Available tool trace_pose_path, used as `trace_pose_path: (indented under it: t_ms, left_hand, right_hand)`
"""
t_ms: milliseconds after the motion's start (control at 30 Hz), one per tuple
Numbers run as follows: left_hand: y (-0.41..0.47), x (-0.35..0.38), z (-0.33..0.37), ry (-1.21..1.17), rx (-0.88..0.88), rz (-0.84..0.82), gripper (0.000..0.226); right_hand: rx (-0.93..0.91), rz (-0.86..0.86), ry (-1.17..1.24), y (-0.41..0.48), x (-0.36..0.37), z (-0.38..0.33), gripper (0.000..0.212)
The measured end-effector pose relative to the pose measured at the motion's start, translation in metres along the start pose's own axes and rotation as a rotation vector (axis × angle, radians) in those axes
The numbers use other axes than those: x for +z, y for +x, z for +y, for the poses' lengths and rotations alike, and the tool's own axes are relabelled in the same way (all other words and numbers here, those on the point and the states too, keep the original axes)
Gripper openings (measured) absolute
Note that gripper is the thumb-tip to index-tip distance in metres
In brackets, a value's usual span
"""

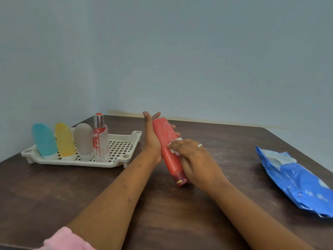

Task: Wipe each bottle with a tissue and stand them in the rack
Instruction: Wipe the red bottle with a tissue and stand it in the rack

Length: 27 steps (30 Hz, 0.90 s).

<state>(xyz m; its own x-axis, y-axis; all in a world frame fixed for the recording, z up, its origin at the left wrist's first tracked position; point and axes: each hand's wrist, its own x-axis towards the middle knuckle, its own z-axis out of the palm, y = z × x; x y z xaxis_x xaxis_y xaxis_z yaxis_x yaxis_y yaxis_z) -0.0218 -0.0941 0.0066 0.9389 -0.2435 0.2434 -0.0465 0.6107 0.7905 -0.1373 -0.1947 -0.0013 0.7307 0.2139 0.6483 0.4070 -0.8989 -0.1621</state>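
A red bottle [165,139] with a dark red cap is held tilted above the table, cap toward me. My left hand [151,140] cradles its upper part from the left, fingers wrapped behind it and thumb pointing up. My right hand [195,158] lies over the bottle's lower half and holds a white tissue [173,150] against its side. The cream rack [124,141] stands to the left. In it stand a teal bottle [44,139], a yellow bottle [64,139], a grey bottle [83,140] and a clear spray bottle [101,141] with red marks.
A blue tissue pack [297,181] lies at the table's right edge. The dark wooden table [72,188] sits in a corner, with walls close behind and to the left. The rack's right half has open grid space.
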Motion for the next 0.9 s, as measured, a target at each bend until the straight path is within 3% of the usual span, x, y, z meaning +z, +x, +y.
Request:
trace_pose_path:
  t_ms: [267,400,533,667,900]
  left_hand:
    - [-0.002,0.001,0.000,0.061,0.020,-0.067,0.086]
    - [-0.002,0.002,0.000,0.030,0.007,-0.098,0.086]
    - [-0.004,0.002,0.000,-0.006,-0.055,-0.126,0.075]
    - [-0.009,0.003,0.000,-0.046,-0.159,-0.169,0.091]
    - [-0.017,0.009,0.001,-0.104,-0.287,-0.206,0.091]
  right_hand:
    - [0.385,0.012,0.318,-0.002,0.006,0.021,0.035]
    - [0.470,0.071,0.479,-0.003,0.008,0.022,0.034]
    - [0.389,0.181,0.504,-0.006,0.003,0.009,0.033]
    - [0.336,0.197,0.420,-0.008,0.004,0.008,0.032]
    - [0.376,0.257,0.459,-0.006,0.005,0.010,0.031]
